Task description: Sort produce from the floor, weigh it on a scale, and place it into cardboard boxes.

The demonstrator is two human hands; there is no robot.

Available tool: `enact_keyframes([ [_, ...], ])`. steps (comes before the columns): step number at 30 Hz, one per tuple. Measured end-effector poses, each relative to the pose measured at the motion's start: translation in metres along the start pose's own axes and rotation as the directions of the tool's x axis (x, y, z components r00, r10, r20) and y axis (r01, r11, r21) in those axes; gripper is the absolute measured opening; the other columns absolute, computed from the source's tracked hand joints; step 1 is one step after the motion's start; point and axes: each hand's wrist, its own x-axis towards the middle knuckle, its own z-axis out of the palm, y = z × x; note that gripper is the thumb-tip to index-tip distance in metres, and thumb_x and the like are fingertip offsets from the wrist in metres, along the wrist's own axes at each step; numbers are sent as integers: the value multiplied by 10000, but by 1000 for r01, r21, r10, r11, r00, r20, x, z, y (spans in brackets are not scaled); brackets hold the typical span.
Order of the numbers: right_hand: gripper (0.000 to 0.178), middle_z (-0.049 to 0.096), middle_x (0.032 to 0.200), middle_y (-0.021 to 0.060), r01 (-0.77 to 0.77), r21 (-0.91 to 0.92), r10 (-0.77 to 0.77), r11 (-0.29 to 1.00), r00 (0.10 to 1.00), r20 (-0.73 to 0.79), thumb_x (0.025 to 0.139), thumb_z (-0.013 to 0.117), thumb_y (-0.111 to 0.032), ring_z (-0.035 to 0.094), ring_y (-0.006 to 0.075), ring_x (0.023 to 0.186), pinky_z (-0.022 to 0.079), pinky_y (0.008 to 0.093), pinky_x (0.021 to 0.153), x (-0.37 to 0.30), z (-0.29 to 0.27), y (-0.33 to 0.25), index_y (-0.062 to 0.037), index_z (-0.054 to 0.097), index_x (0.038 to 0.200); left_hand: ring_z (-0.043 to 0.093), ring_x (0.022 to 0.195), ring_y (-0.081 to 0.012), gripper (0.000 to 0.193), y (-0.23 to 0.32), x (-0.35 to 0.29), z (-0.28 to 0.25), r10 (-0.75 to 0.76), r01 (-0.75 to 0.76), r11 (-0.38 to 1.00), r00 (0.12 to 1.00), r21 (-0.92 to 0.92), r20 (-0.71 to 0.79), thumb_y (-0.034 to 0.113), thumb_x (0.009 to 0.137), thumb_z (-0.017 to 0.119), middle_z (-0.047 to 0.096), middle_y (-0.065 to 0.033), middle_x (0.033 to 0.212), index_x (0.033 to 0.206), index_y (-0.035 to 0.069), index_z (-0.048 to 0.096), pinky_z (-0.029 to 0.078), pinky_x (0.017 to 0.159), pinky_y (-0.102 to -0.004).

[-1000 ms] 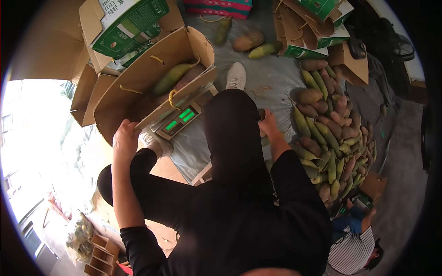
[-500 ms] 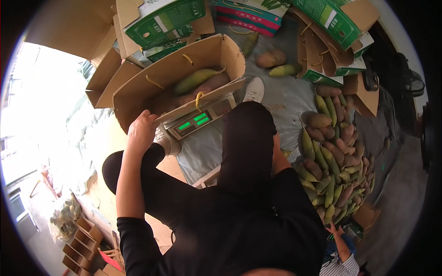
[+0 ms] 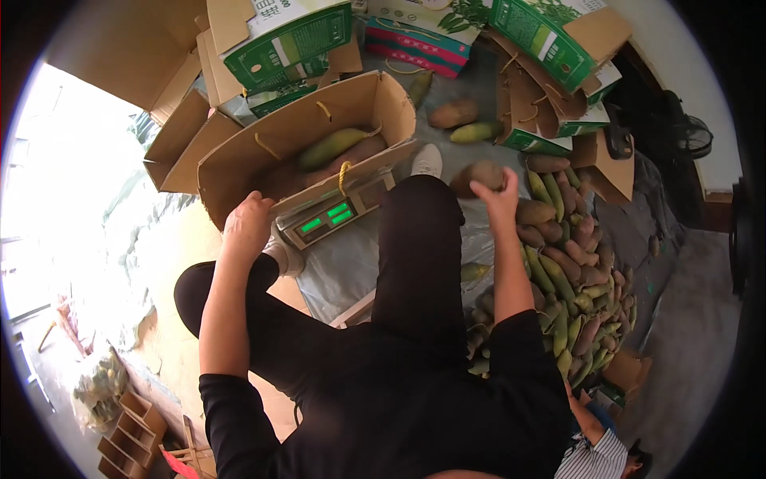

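Observation:
An open cardboard box (image 3: 247, 188) with yellow cord handles stands on a digital scale (image 3: 327, 223) with a lit green display. Inside lie a long green radish (image 3: 331, 149) and reddish-brown ones. My left hand (image 3: 249, 215) is closed on the box's near left rim. Right of my knee, my right hand (image 3: 501, 194) grips a thick reddish-brown radish (image 3: 477, 179), slightly blurred by motion. Below that hand spreads a large pile of green and brown radishes (image 3: 570, 271).
Loose radishes (image 3: 452, 113) lie beyond my shoe on the grey plastic sheet (image 3: 335, 279). Green printed cartons (image 3: 287, 56) stand at the far left, with more cartons (image 3: 550, 48) at the far right. Another person's striped sleeve (image 3: 586, 459) shows at the lower right.
My right hand has come out from beside my right knee, up and forward, holding a brown radish. My left hand stays at the box rim. The view has shifted slightly.

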Motion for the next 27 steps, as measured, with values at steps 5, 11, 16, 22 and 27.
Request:
enact_keyframes([
  [5,674,501,1142,105,257,202,-284,945,952,117,632,780,-60,506,198,1068,439,325,890,14,40,-122,-2,414,1195,585,863,-321,168,-3,-4,2,19,-19,1000,999,-14,-28,62,769,576,553,-138,879,922,57,647,484,745,-404],
  [11,653,523,1126,90,544,203,-579,814,736,351,621,811,-112,533,170,1024,479,303,830,14,121,-199,-40,464,1169,587,867,-321,169,-7,-4,6,46,-45,999,998,21,-46,73,766,583,556,-137,886,921,61,649,487,741,-407],
  [16,574,557,1087,76,559,115,-542,821,701,464,681,778,-172,536,150,997,473,297,809,14,152,-198,-59,510,1176,591,881,-318,199,-8,0,6,66,-66,998,997,11,-41,65,770,565,563,-131,911,949,73,653,490,757,-406],
  [22,338,630,982,65,374,47,-361,926,846,393,764,704,-145,580,137,871,477,266,778,30,91,-116,-24,600,1062,582,869,-332,146,-6,-2,5,71,-71,997,997,43,-3,90,789,551,557,-145,885,899,64,643,474,746,-429],
  [27,296,641,916,89,81,-148,-58,986,987,148,746,707,-109,592,149,834,491,291,738,24,-7,15,-15,608,1008,568,854,-352,160,-7,2,7,73,-73,997,997,8,-3,97,768,598,547,-161,860,913,42,635,457,735,-434],
])
